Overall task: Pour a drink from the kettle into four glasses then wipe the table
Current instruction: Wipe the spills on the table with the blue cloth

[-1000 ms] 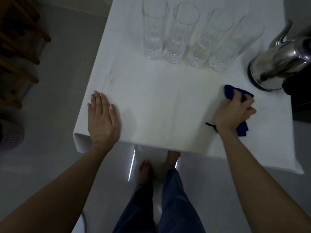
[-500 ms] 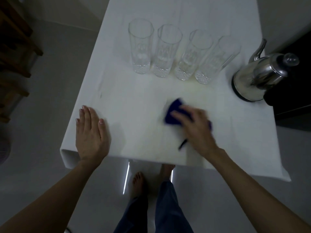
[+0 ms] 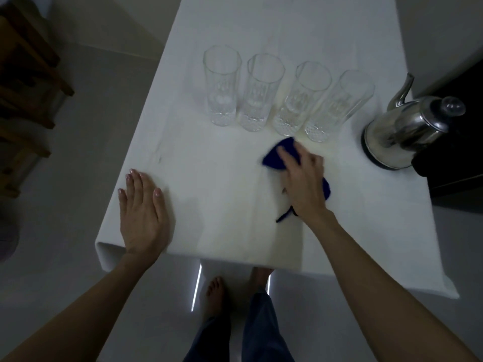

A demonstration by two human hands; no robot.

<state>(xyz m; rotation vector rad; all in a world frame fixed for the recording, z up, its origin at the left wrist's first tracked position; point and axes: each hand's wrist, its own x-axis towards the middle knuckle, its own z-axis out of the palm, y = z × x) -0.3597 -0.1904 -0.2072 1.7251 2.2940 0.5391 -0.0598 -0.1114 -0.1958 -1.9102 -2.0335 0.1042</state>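
Several tall clear glasses [image 3: 262,92] stand in a row across the white table [image 3: 209,178]. To their right sits a shiny steel kettle [image 3: 402,131], spout pointing away. My right hand [image 3: 303,181] presses a dark blue cloth [image 3: 277,155] flat on the table just in front of the two right-hand glasses; the hand is blurred with motion. The cloth shows past my fingers and at the wrist side. My left hand [image 3: 142,212] lies flat, palm down and fingers apart, near the table's front left corner.
A dark cabinet or appliance [image 3: 454,158] abuts the table's right side by the kettle. Wooden furniture [image 3: 23,82] stands on the floor at left. My bare feet [image 3: 217,293] and blue trousers show below the front edge.
My right hand has swept the blue cloth from the right side near the kettle leftward, then forward toward the glasses. My left hand stays planted on the table.
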